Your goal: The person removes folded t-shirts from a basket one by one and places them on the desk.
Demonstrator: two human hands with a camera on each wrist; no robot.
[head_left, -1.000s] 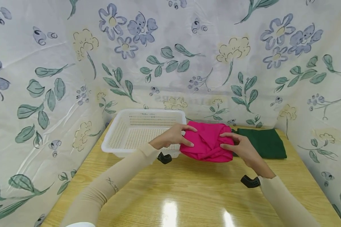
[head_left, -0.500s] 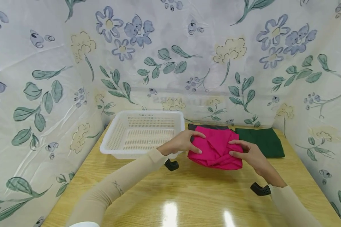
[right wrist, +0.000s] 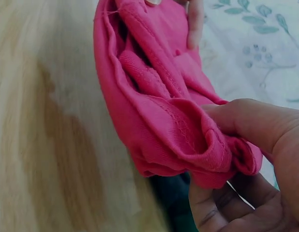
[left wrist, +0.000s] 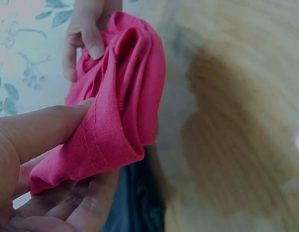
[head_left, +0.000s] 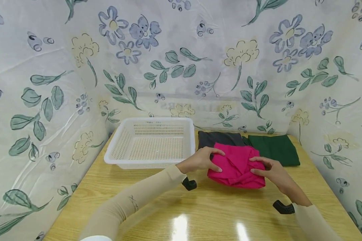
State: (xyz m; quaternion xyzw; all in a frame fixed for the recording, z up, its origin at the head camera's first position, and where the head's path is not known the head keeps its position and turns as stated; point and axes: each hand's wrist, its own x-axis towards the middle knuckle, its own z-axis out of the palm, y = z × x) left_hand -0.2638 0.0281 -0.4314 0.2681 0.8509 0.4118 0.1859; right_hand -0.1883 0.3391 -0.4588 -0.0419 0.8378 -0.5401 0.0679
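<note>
A folded bright pink garment (head_left: 236, 164) is held above the table between both hands. My left hand (head_left: 200, 160) grips its left edge, thumb on top and fingers beneath, as the left wrist view shows. On the opposite edge my right hand (head_left: 271, 170) pinches the cloth the same way; stitched hems and layered folds (right wrist: 188, 130) show in the right wrist view. Behind the garment lies a folded dark grey cloth (head_left: 218, 138), partly covered from view. To its right rests a folded dark green cloth (head_left: 274, 150).
A white perforated plastic basket (head_left: 151, 164) stands at the back left, with nothing seen inside. The wooden table (head_left: 157, 207) reaches toward the front. Floral sheeting (head_left: 181, 67) hangs behind and at both sides.
Both hands have carried the pink garment right and nearer to the body, away from the basket. The dark grey cloth behind it has come into view.
</note>
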